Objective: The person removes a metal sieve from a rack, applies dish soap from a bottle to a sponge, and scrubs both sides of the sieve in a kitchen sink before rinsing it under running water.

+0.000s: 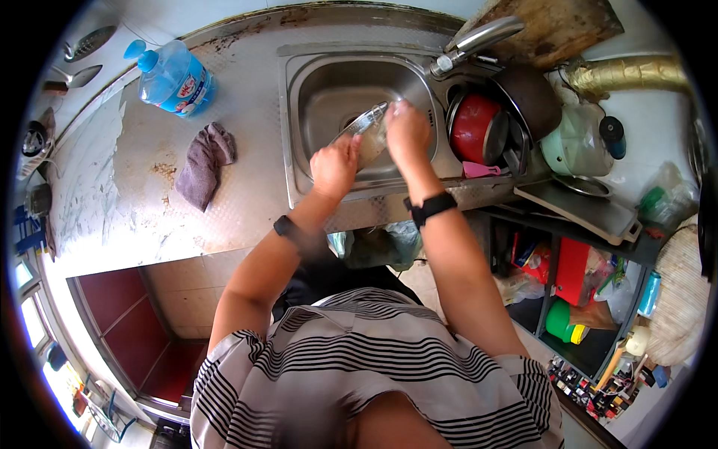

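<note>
Over the steel sink basin (331,84), my left hand (335,168) grips the near end of a clear, shiny-edged object (367,120), perhaps a glass dish or lid; its exact kind cannot be told. It is held tilted, one edge towards the faucet side. My right hand (406,129) is at its far right part, blurred, with fingers bent against it; whether they grip it or only touch it is unclear. The drain is partly hidden behind the object. A curved metal faucet (482,42) stands at the basin's back right corner.
A grey-purple cloth (206,163) and a blue detergent pump bottle (176,81) are on the counter at left. Right of the basin are a red pot (477,126), a dark pan (530,101) and a pink utensil (481,169). A cutting board (583,207) lies farther right.
</note>
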